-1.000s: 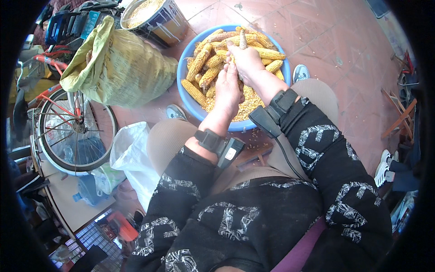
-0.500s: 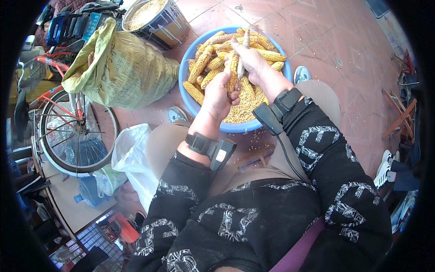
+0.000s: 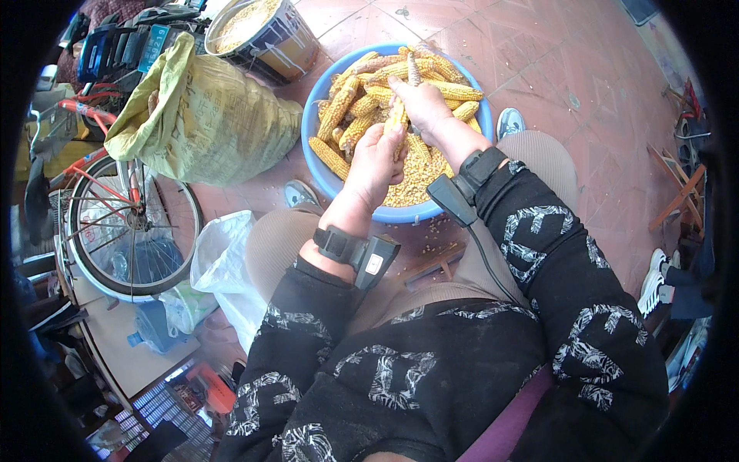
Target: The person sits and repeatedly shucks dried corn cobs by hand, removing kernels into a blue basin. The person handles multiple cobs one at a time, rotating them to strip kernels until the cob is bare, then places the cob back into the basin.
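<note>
Above the blue basin (image 3: 325,179), the left hand (image 3: 376,162) is gripping a yellow corn ear (image 3: 396,118) while the right hand (image 3: 422,104) is clasping a greyish cob (image 3: 414,71), with open floor (image 3: 543,85) stretching beyond the basin's right rim. The ear is showing yellow kernels, partly hidden by fingers. Reddish tiles are surrounding the basin, a yellowish sack (image 3: 242,127) sitting just left and a streaked bucket (image 3: 291,46) standing beyond its upper-left rim.

- The small blue plate (image 3: 155,46) has white signs and numbers.
- The yellow sack (image 3: 239,123) has faint writing.
- The black top (image 3: 477,362) has big white letters.
</note>
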A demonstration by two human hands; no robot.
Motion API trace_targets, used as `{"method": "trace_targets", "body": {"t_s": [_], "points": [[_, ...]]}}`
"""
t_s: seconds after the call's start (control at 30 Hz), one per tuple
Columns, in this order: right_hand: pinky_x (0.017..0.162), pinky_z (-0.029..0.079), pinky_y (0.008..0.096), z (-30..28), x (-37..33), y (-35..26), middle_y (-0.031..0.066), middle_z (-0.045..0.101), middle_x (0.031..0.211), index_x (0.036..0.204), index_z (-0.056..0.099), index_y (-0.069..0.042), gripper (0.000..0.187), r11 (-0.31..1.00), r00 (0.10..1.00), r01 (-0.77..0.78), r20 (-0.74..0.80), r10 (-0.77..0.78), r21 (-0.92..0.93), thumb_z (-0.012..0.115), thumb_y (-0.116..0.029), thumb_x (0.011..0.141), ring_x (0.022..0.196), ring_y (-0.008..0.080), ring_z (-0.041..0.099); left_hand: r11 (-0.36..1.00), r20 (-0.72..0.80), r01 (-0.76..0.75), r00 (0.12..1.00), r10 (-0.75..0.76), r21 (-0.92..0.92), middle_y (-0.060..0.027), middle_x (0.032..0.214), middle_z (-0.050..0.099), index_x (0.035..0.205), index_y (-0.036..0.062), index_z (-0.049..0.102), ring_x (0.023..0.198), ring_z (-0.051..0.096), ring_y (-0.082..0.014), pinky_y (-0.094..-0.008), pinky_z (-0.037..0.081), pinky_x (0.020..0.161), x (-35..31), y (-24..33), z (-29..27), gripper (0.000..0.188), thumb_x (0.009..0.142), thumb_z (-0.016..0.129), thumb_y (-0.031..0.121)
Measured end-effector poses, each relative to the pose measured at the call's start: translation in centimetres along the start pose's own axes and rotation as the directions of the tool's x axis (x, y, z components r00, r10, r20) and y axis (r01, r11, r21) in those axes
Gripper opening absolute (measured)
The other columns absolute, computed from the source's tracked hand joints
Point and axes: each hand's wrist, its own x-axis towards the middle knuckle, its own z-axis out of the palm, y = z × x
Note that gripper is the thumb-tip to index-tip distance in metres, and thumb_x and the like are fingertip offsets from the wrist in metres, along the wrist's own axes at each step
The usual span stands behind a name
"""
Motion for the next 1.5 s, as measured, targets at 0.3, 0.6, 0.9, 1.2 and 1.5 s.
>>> {"method": "trace_targets", "body": {"t_s": [0.3,0.6,0.9,1.2,1.5], "points": [[0.054,0.043,0.0301,-0.4,-0.6,-1.3,0.0039,0.058,0.07,0.083,0.059,-0.005,0.04,0.983,0.974,-0.103,0.218,0.068,0.154,0.056,-0.044,0.09,0.059,0.0141,0.054,0.979,-0.06,-0.143,0.986,0.153,0.147,-0.005,0.075,0.053,0.095,0.0034,0.052,0.055,0.046,-0.0109,-0.0245,0.038,0.05,1.1,-0.1,-1.3,0.026,0.086,0.062,0.025],[0.054,0.044,0.0307,-0.1,-0.5,-1.0,0.0053,0.057,0.064,0.077,0.059,-0.003,0.04,0.998,0.989,-0.044,0.14,0.049,-0.034,0.059,-0.042,0.087,0.057,0.0158,0.055,0.239,-0.114,0.005,0.89,0.442,0.971,-0.0272,0.096,0.06,0.11,0.0008,0.045,0.092,0.059,-0.0415,-0.0466,0.046,0.08,0.3,-0.2,0.6,0.041,0.082,0.06,0.027],[0.054,0.042,0.0286,0.0,-1.2,-1.0,0.0039,0.056,0.062,0.07,0.06,-0.004,0.037,0.959,0.998,0.06,0.028,-0.054,-0.278,0.061,-0.036,0.087,0.055,0.0135,0.052,0.224,-0.002,-0.1,0.911,0.413,0.97,-0.0279,0.089,0.061,0.1,-0.0034,0.047,0.087,0.061,-0.0423,-0.0489,0.047,0.076,0.0,0.2,0.6,0.038,0.085,0.057,0.03],[0.054,0.044,0.0302,0.2,-0.4,-0.3,0.0056,0.059,0.067,0.075,0.06,-0.001,0.042,0.989,0.998,0.068,0.02,-0.066,-0.13,0.062,-0.042,0.085,0.059,0.0144,0.054,0.868,-0.027,-0.177,0.977,0.213,0.465,-0.0105,0.07,0.055,0.09,0.0011,0.051,0.054,0.051,-0.0198,-0.0341,0.044,0.054,0.8,-0.4,-0.7,0.033,0.09,0.054,0.034],[0.053,0.044,0.0237,-0.4,-1.9,-1.4,0.0016,0.058,0.067,0.077,0.06,-0.009,0.044,0.977,0.963,-0.017,0.266,-0.04,0.211,0.053,-0.051,0.089,0.06,0.0105,0.056,0.718,0.468,0.355,0.883,-0.046,-0.599,0.0017,0.061,0.037,0.097,0.003,0.052,0.041,0.029,-0.0077,-0.0247,0.028,0.043,0.6,1.1,-2.1,0.04,0.094,0.041,0.041]]}}
